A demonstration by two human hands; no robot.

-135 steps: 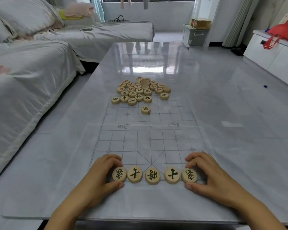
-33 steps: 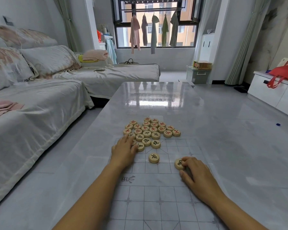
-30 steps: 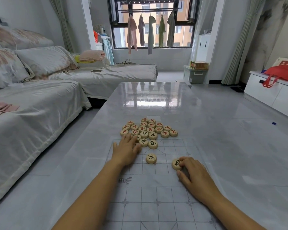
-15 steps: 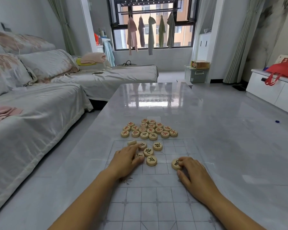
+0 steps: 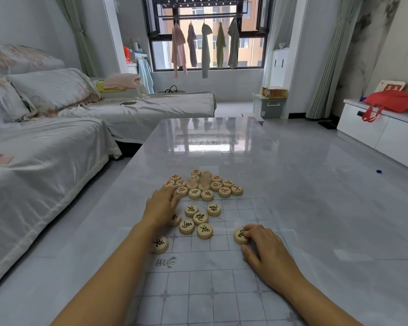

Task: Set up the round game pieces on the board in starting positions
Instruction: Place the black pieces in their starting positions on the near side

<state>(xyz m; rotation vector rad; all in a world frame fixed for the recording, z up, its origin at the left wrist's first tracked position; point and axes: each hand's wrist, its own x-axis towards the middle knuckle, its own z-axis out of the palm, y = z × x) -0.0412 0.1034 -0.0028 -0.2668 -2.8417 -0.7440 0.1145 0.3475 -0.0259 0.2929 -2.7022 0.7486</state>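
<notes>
Flat and straight-fingered, my left hand rests at the near edge of the heap of red-lettered pieces just past the board. My right hand pinches one black-lettered piece on the board, with other black pieces lying loose between my hands.

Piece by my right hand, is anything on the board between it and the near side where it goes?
Nothing visible does. The right hand holds the piece; board squares nearer you show only that hand and forearm. Other black pieces lie to its left.
</notes>
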